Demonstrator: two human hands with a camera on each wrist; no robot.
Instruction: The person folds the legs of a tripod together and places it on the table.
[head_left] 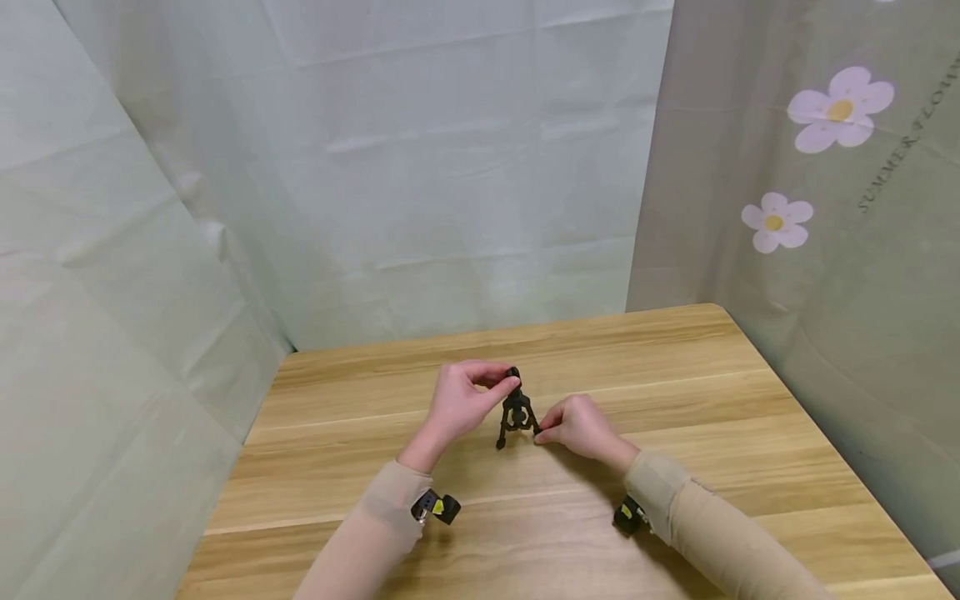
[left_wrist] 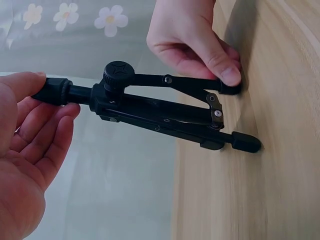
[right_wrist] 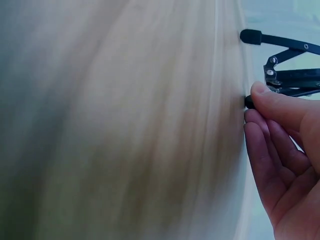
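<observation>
A small black tripod [head_left: 517, 408] stands upright on the wooden table, its legs spread a little. Its top post is pinched between the thumb and fingers of my left hand [head_left: 461, 400]. My right hand [head_left: 581, 427] pinches the foot of the right leg, close to the tabletop. In the left wrist view, the tripod [left_wrist: 155, 107] shows a round side knob [left_wrist: 119, 75] and hinged leg braces. The right wrist view has my right hand [right_wrist: 285, 155] at one rubber foot, while another foot [right_wrist: 251, 37] touches the table apart from it.
The wood-grain table [head_left: 337, 492] reaches back to a pale hanging curtain [head_left: 450, 167]. On the right hangs a curtain with printed flowers [head_left: 840, 110]. Each sleeve carries a small black wrist camera [head_left: 435, 505].
</observation>
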